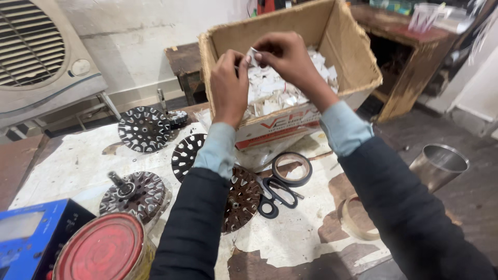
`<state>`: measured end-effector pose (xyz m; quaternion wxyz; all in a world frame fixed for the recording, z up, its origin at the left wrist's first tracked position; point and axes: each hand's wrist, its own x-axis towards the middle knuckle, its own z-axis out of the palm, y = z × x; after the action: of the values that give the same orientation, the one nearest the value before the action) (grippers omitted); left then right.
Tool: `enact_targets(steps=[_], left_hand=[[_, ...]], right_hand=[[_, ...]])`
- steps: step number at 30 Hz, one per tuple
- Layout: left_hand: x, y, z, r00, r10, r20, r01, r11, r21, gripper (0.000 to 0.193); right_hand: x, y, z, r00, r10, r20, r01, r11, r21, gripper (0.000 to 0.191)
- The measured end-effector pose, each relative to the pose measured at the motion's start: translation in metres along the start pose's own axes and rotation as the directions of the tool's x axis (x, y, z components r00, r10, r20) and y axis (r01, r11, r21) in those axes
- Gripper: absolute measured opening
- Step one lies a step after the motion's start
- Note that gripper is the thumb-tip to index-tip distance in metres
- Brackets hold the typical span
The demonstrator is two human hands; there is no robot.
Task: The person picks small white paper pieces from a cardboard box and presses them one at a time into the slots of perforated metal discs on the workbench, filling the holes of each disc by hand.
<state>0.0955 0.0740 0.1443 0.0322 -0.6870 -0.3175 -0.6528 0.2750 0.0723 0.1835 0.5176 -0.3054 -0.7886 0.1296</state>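
Both the left hand point(229, 78) and right hand point(287, 54) are pinching shut on one small white paper slip point(252, 56) over the cardboard box point(348, 52), scissors point(275, 194) lying at six o'clock.

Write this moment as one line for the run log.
left hand: pinching white paper piece | right hand: pinching same piece | place: over cardboard box of paper scraps | scissors: on table, untouched
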Motion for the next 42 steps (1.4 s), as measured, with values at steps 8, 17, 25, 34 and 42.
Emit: enact_targets(steps=[8,17,25,34,42], left_hand=[[-0.035,0.018,-0.06,0.968,-0.244,0.066,0.252,0.948,-0.191,0.036],[-0.11,-0.012,-0.13,0.878,-0.295,0.378,0.458,0.747,-0.482,0.022],[-0.175,-0.003,-0.161,0.837,-0.506,0.208,0.517,0.607,-0.603,0.027],[-0.205,0.031,-0.162,0.949,-0.275,0.155,0.309,0.906,-0.288,0.021],[-0.199,0.028,-0.161,0.905,-0.39,0.168,0.425,0.83,-0.362,0.02]], right_hand=[[-0.056,-0.068,0.028,0.914,-0.351,-0.205,0.308,0.927,-0.212,0.018],[-0.128,-0.103,0.137,0.97,-0.157,-0.186,0.151,0.987,-0.048,0.027],[-0.162,-0.114,0.179,0.985,0.131,-0.113,-0.127,0.991,0.034,0.03],[-0.21,-0.087,0.17,0.889,0.452,0.071,-0.45,0.834,0.321,0.019],[-0.191,-0.099,0.165,0.95,0.312,0.002,-0.3,0.909,0.288,0.016]])
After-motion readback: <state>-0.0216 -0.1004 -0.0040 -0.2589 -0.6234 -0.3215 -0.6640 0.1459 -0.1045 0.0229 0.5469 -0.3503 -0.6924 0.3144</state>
